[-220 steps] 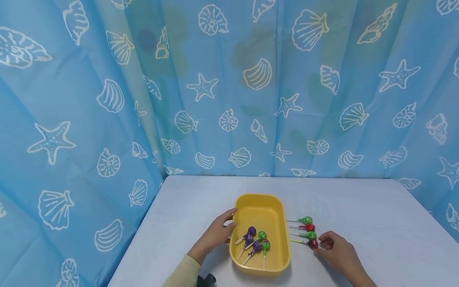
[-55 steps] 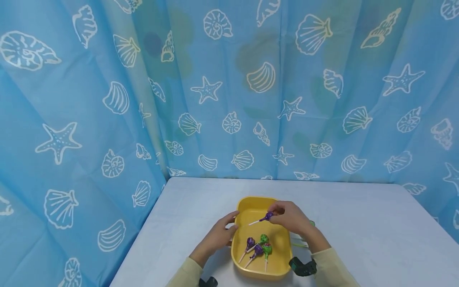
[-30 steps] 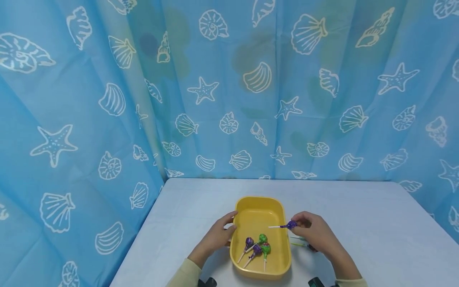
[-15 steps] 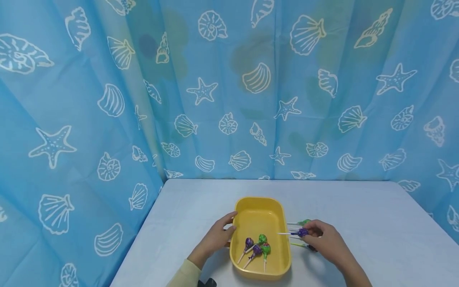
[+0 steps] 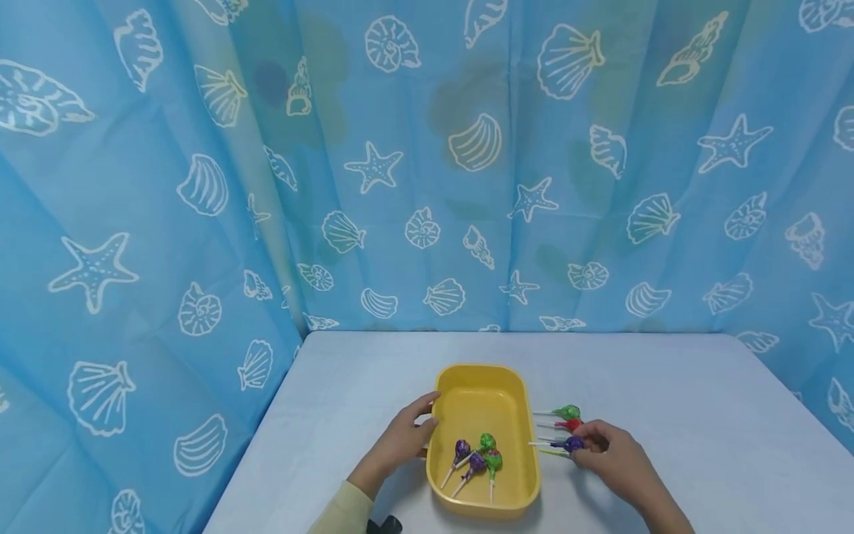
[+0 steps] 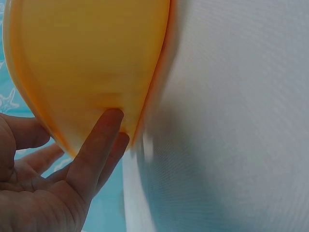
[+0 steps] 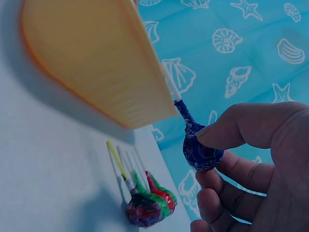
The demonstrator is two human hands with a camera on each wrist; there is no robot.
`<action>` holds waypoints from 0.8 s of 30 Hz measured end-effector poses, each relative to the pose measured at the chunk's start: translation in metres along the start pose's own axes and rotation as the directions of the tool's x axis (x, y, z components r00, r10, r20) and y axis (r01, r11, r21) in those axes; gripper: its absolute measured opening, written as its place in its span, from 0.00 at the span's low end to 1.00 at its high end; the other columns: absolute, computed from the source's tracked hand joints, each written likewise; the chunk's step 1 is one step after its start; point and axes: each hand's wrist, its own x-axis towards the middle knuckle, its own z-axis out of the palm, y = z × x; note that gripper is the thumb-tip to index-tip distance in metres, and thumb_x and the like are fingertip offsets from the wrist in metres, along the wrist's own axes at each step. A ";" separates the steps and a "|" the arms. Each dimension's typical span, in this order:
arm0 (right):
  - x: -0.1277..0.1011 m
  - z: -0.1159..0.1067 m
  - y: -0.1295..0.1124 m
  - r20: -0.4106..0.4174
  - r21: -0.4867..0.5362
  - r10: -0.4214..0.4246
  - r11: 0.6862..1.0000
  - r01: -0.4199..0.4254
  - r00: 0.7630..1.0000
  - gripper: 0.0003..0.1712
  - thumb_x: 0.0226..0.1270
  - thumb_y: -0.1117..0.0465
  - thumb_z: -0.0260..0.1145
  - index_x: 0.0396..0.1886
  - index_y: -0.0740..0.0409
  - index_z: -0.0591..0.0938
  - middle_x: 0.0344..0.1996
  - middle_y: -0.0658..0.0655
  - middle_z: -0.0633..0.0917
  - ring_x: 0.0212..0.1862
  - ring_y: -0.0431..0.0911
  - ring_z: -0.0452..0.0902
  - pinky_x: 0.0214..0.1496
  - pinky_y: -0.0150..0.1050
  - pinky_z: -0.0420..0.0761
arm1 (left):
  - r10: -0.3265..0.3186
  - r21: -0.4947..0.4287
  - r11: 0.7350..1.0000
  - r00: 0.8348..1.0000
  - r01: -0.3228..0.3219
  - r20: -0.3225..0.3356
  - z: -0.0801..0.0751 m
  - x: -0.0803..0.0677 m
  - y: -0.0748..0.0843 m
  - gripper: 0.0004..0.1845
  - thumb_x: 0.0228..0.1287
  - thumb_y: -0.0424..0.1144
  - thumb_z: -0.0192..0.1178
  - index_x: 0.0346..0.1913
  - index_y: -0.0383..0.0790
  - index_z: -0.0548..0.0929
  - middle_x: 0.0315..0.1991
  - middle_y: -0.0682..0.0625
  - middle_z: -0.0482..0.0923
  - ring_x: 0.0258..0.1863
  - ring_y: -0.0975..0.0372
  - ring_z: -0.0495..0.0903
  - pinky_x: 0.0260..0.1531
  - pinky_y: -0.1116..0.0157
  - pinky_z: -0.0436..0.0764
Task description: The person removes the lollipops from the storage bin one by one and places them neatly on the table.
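The right hand (image 5: 617,463) is pinching a purple foil-wrapped lollipop (image 5: 571,443) just right of the yellow plastic tub (image 5: 482,504), left fingers (image 6: 96,145) bracing it; lowering carelessly risks scattering the lollipop row (image 7: 147,205).

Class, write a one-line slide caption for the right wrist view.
Right hand pinches a purple lollipop above other lollipops beside the yellow tray.

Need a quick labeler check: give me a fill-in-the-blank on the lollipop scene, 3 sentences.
The right hand pinches a lollipop wrapped in ____.
The left hand rests on the rim of the ____ tray.
Inside the tray lie ____ lollipops.
Missing words: purple; yellow; four.
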 end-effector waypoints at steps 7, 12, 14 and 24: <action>-0.001 -0.004 0.010 -0.035 -0.028 -0.001 1.000 0.000 0.999 0.21 0.54 0.61 0.74 0.46 0.66 0.82 0.32 0.52 0.79 0.37 0.47 0.72 0.35 0.39 0.74 | 0.015 0.009 1.000 1.000 -0.015 0.000 -0.001 0.001 0.000 0.27 0.78 0.35 0.53 0.77 0.45 0.67 0.70 0.35 0.68 0.52 0.47 0.82 0.35 0.59 0.90; -0.002 -0.004 0.020 -0.036 -0.065 0.008 0.998 -0.010 0.999 0.20 0.55 0.59 0.74 0.44 0.66 0.82 0.32 0.52 0.80 0.37 0.48 0.73 0.34 0.41 0.75 | 0.010 -0.001 1.000 1.000 -0.010 0.006 -0.002 0.001 -0.001 0.27 0.78 0.35 0.53 0.77 0.45 0.67 0.70 0.35 0.67 0.53 0.47 0.82 0.35 0.59 0.90; -0.002 -0.002 0.023 -0.034 -0.075 0.013 0.997 -0.016 0.999 0.20 0.54 0.59 0.74 0.44 0.66 0.82 0.31 0.52 0.80 0.36 0.48 0.73 0.33 0.40 0.75 | 0.004 -0.005 1.000 1.000 -0.004 0.008 -0.002 0.001 -0.001 0.27 0.79 0.35 0.53 0.77 0.45 0.67 0.70 0.35 0.67 0.54 0.46 0.82 0.36 0.59 0.90; -0.004 0.005 0.037 -0.012 -0.115 0.026 0.993 -0.027 1.000 0.17 0.53 0.61 0.75 0.41 0.64 0.82 0.30 0.52 0.80 0.32 0.48 0.72 0.28 0.39 0.72 | -0.008 -0.011 1.000 1.000 0.008 -0.001 0.000 0.000 0.001 0.27 0.78 0.35 0.54 0.76 0.46 0.67 0.70 0.36 0.67 0.54 0.46 0.81 0.36 0.58 0.90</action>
